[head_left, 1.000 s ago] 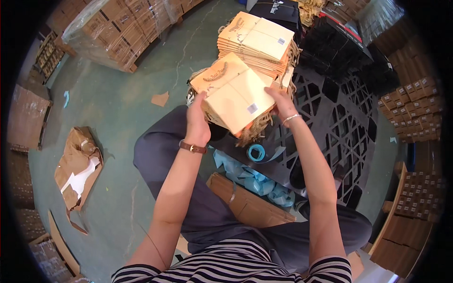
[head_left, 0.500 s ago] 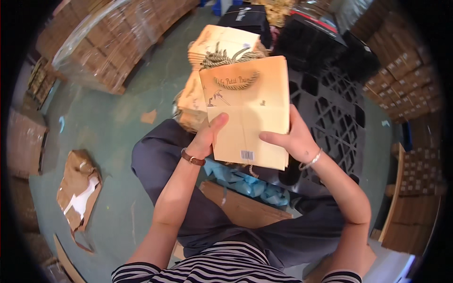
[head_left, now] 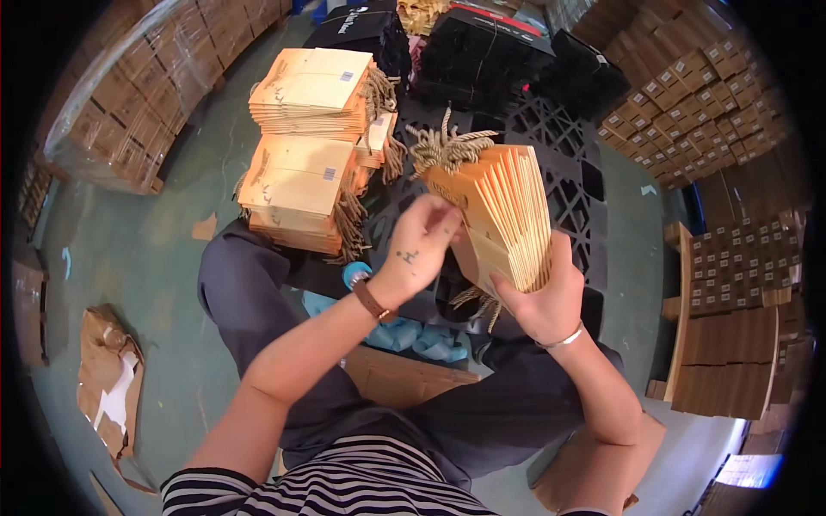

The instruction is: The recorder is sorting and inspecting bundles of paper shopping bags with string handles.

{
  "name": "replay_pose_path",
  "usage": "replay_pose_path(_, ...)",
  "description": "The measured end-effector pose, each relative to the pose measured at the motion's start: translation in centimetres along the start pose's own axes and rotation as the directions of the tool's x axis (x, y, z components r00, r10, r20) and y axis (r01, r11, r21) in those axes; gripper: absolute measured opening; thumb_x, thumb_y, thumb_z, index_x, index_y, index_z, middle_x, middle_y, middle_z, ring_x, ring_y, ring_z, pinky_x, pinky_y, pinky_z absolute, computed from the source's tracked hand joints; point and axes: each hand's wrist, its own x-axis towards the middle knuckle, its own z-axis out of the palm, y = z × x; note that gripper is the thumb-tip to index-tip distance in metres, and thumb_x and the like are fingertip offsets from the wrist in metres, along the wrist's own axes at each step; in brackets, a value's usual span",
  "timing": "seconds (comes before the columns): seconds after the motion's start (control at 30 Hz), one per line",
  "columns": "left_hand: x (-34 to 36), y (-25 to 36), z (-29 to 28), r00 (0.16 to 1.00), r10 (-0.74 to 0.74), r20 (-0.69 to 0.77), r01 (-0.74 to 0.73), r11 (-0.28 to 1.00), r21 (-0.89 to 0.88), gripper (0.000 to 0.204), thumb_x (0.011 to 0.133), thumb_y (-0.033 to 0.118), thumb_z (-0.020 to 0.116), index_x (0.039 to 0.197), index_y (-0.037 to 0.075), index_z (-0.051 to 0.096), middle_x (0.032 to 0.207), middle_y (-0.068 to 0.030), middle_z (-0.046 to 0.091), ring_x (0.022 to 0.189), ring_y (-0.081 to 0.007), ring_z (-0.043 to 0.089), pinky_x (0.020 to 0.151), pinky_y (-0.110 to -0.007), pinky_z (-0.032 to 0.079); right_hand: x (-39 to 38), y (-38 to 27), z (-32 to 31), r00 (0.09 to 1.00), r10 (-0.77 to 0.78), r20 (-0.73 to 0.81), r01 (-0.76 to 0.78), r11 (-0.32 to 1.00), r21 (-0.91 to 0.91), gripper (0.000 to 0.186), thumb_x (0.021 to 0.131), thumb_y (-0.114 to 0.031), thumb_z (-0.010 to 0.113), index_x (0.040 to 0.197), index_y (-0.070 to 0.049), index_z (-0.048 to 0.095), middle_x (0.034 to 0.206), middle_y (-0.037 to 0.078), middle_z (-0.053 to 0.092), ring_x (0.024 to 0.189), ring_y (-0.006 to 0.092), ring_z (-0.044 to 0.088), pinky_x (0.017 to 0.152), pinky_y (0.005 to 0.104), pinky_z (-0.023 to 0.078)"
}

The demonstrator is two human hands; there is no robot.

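To the left of the black lattice pallet (head_left: 564, 163), a torn brown paper wrapper (head_left: 107, 378) is seen on the floor. On the pallet's left side, stacks of rope-handled paper bags (head_left: 297, 176) are piled. Above the pallet, the left hand (head_left: 422, 245) is held with curled fingers at the left face of a tilted bundle of cream paper bags (head_left: 516, 211); whether anything is pinched cannot be told. Over the pallet, this bundle is clamped at its lower end by the right hand (head_left: 551, 297). Right of the pallet, cardboard cartons (head_left: 736, 262) are stacked.
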Motion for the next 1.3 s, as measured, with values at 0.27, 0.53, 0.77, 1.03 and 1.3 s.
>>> replay_pose_path(0.27,-1.4,2.0,1.5,0.968,-0.198,0.155,0.251,0.742,-0.621,0.007,0.089,0.004,0.051,0.090,0.000,0.056,0.078,-0.0048,0.057,0.062,-0.0093,0.050,0.060,-0.021,0.043,-0.8,1.1,-0.8,0.997,-0.067,-0.030,0.067,0.998,-0.022,0.057,0.059,-0.009,0.074,0.107,0.002,0.046,0.076,0.015,0.062,0.056,0.0250,0.058,0.051,0.0300,0.047)
replay_pose_path(0.53,0.4,3.4,-3.4,0.997,-0.019,0.069,0.051,0.856,-0.515,0.008,0.089,0.006,0.051,0.090,0.000,0.057,0.063,-0.0009,0.052,0.047,-0.0047,0.038,0.047,-0.018,0.034,-2.5,1.3,-1.2,0.984,-0.172,-0.052,0.174,0.984,0.043,0.059,0.058,-0.007,0.074,0.109,0.005,0.047,0.077,0.014,0.062,0.055,0.0236,0.057,0.051,0.0287,0.046)
replay_pose_path(0.77,2.3,5.5,-4.0,0.991,-0.125,-0.044,0.104,0.939,-0.328,0.009,0.084,0.003,0.055,0.081,-0.001,0.062,0.062,0.0000,0.057,0.050,-0.0034,0.044,0.044,-0.016,0.033,-3.5,2.2,-1.2,0.962,-0.268,0.059,0.272,0.960,-0.070,0.052,0.060,-0.007,0.074,0.104,0.005,0.050,0.076,0.013,0.062,0.052,0.0229,0.054,0.050,0.0275,0.045)
replay_pose_path(1.03,4.8,-2.2,-6.5,0.983,-0.176,-0.058,0.169,0.979,-0.111,0.011,0.086,0.006,0.056,0.091,-0.002,0.062,0.070,-0.0039,0.061,0.054,-0.0061,0.048,0.051,-0.018,0.039,-4.6,2.8,-1.3,0.918,-0.396,0.023,0.396,0.918,0.004,0.048,0.062,-0.008,0.073,0.103,0.004,0.052,0.081,0.011,0.063,0.057,0.0230,0.055,0.054,0.0284,0.046)
replay_pose_path(1.3,-0.4,-12.8,-3.2,0.794,-0.565,0.223,0.601,0.785,-0.153,0.018,0.083,0.016,0.060,0.089,-0.001,0.063,0.075,-0.0052,0.062,0.061,-0.0120,0.051,0.058,-0.024,0.043,-8.0,5.5,-1.8,0.990,-0.105,-0.090,0.133,0.908,0.398,0.052,0.072,-0.008,0.062,0.119,0.004,0.044,0.112,0.020,0.054,0.093,0.0252,0.056,0.082,0.0337,0.046)
